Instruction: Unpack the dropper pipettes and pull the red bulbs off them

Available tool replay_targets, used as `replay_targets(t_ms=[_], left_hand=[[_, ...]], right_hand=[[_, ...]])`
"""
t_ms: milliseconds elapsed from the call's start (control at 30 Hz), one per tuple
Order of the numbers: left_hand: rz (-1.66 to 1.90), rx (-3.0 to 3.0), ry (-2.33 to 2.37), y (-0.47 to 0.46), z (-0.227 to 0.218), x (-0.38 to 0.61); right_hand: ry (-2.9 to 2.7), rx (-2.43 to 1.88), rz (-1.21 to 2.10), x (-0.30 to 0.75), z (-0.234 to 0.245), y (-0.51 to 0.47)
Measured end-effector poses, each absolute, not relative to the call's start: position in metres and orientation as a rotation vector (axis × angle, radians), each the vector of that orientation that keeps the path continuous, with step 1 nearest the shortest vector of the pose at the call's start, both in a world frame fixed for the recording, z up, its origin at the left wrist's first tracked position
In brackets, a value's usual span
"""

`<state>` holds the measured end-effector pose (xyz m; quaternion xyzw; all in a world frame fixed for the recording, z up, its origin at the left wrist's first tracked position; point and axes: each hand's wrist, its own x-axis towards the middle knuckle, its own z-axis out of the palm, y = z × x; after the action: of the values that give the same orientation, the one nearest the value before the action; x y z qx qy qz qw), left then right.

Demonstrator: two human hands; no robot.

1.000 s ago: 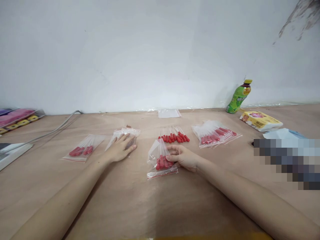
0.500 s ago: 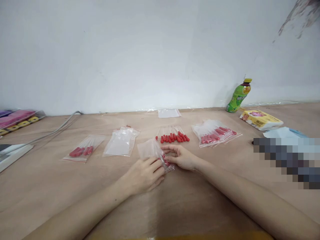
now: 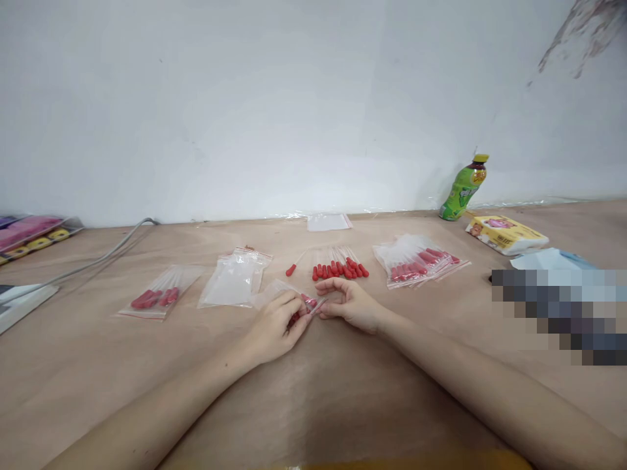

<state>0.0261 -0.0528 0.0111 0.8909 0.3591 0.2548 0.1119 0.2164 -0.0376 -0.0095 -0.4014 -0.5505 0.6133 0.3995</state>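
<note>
Reference point: the loose row of red-capped droppers (image 3: 339,268) on the table (image 3: 313,405).

- **Far left of the row:** one filled bag (image 3: 157,297), and nearer in, a stack of empty bags (image 3: 234,281).
- **Just in front of the row, slightly left:** the left hand (image 3: 274,323) is closed in a pinch on the mouth edge of the small bag (image 3: 280,292). The bag lies low on the table with red caps showing inside.
- **Directly in front of the row:** the right hand (image 3: 351,305) pinches the same edge at its other end.
- **Just left of the row:** one stray dropper (image 3: 292,267).
- **Right of the row:** a pile of filled bags (image 3: 416,262).

Risks, as judged:

- If a pinch skips along the strip, it may close only in part, and droppers could slide out.
- A tip caught in the strip would block closure or pierce the film.
- The right hand is close to the row and could scatter it.
- The stray dropper may go uncounted.
</note>
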Motion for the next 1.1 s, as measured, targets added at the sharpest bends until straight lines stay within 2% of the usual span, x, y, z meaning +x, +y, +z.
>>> replay_targets(t_ms=[67,233,300,500,1100], left_hand=[[0.762,2.526,1.052,-0.051,0.012,0.027],[0.716,2.418,1.087,-0.048,0.016,0.028],[0.716,2.434,1.140,-0.049,0.017,0.029],[0.676,2.426,1.190,-0.049,0.018,0.031],[0.580,1.923,1.079,-0.034,0.011,0.024]], right_hand=[[-1.551,-0.937,1.419,0.216,-0.013,-0.037],[-1.991,-0.858,0.668,0.215,-0.016,-0.035],[-2.047,-0.859,0.536,0.215,-0.014,-0.036],[-2.112,-0.816,0.464,0.216,-0.013,-0.036],[-2.165,-0.771,0.284,0.221,-0.019,-0.031]])
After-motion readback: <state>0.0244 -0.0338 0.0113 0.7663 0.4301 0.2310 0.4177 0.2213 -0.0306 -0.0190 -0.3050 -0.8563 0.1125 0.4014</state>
